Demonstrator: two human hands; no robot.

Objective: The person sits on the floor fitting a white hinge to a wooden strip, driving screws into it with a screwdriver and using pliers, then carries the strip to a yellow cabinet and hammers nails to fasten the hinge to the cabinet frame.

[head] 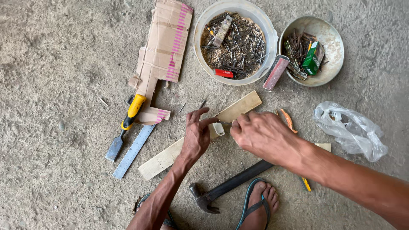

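Left hand (196,136) palm-down, fingers pinching a small white block (218,129) over the wooden strip (170,154); right hand (262,134) curled, grip unclear. Beyond fingertips: green box (314,57) in metal bowl (333,38), pink-striped cardboard (164,47) far left.

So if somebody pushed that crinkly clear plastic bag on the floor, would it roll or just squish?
The plastic bag would probably squish and slide, not roll: it looks thin, crumpled and floppy. It likely weighs little, since only a few small things show inside. Lifted, it would probably sag around them.
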